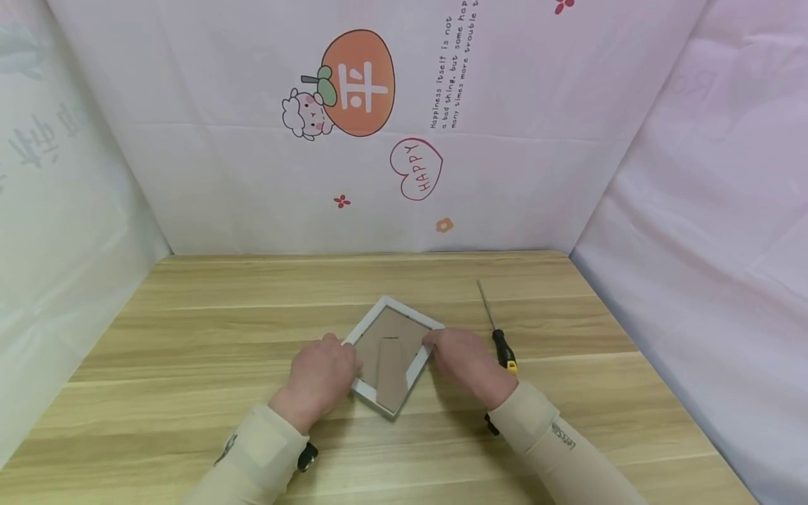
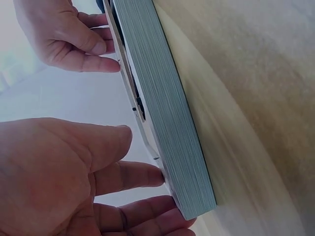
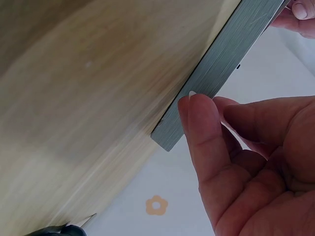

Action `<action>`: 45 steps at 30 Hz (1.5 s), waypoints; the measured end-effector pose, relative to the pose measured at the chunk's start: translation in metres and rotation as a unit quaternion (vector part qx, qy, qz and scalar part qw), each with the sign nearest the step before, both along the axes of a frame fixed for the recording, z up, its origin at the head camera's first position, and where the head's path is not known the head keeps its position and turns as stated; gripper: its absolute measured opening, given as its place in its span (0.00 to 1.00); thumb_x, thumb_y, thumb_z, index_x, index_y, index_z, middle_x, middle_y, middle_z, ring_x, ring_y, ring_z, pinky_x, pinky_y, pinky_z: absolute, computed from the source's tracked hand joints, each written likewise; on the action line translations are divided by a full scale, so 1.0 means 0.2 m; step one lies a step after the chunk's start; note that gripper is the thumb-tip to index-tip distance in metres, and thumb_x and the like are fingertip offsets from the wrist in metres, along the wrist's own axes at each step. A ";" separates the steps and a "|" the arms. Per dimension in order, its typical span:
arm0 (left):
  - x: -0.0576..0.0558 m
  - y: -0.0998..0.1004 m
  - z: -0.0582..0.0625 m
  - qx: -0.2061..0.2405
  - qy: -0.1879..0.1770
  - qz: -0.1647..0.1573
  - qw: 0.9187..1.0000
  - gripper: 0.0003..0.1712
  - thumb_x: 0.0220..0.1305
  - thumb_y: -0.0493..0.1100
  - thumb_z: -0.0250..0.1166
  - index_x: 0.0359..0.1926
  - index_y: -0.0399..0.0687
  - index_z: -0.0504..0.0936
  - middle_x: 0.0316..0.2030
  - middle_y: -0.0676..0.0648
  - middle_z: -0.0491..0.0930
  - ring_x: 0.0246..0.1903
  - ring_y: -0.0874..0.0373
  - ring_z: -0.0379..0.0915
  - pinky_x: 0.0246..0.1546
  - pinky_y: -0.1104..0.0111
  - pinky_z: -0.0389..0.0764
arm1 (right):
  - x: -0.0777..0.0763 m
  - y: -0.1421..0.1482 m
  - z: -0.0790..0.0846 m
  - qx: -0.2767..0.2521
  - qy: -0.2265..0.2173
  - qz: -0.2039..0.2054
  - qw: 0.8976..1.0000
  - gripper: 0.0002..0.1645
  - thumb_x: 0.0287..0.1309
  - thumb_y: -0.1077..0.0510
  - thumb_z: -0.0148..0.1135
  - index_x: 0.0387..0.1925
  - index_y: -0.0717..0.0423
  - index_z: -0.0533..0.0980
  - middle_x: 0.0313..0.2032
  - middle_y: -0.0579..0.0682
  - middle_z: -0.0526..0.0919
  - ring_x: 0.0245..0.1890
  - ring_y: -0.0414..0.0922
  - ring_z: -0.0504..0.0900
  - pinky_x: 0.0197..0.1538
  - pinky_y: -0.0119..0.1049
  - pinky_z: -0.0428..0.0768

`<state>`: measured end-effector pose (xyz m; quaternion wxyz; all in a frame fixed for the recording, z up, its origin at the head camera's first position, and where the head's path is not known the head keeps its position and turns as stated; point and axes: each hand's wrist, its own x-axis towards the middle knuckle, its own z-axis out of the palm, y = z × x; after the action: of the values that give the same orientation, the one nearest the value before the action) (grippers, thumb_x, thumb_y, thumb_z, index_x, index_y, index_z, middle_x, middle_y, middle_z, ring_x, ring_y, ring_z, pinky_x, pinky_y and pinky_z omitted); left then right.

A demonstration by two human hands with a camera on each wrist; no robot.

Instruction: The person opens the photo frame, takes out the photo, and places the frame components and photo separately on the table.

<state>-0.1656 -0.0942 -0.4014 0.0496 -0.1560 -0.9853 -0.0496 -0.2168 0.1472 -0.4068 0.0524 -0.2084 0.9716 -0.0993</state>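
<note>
A picture frame [image 1: 366, 388] with a pale rim lies back up on the table, turned so one corner points toward the person. Its brown backing board [image 1: 369, 351] carries a stand flap [image 1: 393, 372]. My left hand [image 1: 323, 375] holds the left corner, its fingers along the outer side and the thumb over the back. The right hand [image 1: 463, 361] pinches the right corner; in the right wrist view an index fingertip [image 3: 202, 105] presses the brushed grey side. Small dark tabs [image 2: 139, 103] show along the inner rim in the left wrist view.
A screwdriver [image 1: 501, 344] with a black and yellow handle lies right of the frame, its shaft pointing to the back. The wood-grain table [image 1: 221, 315] ends at a printed white cloth [image 1: 252, 189] behind, with more cloth [image 1: 713, 210] at both sides.
</note>
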 end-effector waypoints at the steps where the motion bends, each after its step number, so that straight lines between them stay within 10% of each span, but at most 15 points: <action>1: 0.00 0.00 0.00 0.000 -0.001 0.000 1.000 0.20 0.67 0.48 0.58 0.21 0.42 0.72 0.19 0.45 0.64 0.15 0.56 0.61 0.09 0.65 0.67 | 0.00 0.00 0.00 0.005 -0.003 -0.003 1.000 0.19 0.68 0.62 0.48 0.50 0.47 0.81 0.48 0.54 0.85 0.39 0.42 0.80 0.42 0.41 0.82; 28: -0.04 0.01 -0.02 -0.007 -0.010 0.006 1.000 0.17 0.68 0.48 0.56 0.24 0.46 0.72 0.18 0.47 0.66 0.18 0.53 0.63 0.11 0.61 0.67 | 0.07 -0.02 0.04 0.047 -0.006 0.017 0.999 0.11 0.65 0.64 0.52 0.40 0.51 0.81 0.23 0.44 0.73 0.23 0.41 0.70 0.25 0.36 0.72; 45: -0.02 0.03 -0.02 0.010 -0.013 -0.016 1.000 0.17 0.68 0.46 0.58 0.24 0.43 0.74 0.16 0.48 0.65 0.17 0.56 0.62 0.11 0.64 0.68 | 0.00 -0.04 0.04 0.034 -0.033 0.008 0.999 0.18 0.63 0.69 0.48 0.44 0.55 0.83 0.34 0.48 0.82 0.26 0.41 0.72 0.31 0.37 0.75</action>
<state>-0.1698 -0.0888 -0.4056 0.0380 -0.1706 -0.9826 -0.0624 -0.2172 0.1394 -0.3980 0.0918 -0.2108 0.9705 -0.0729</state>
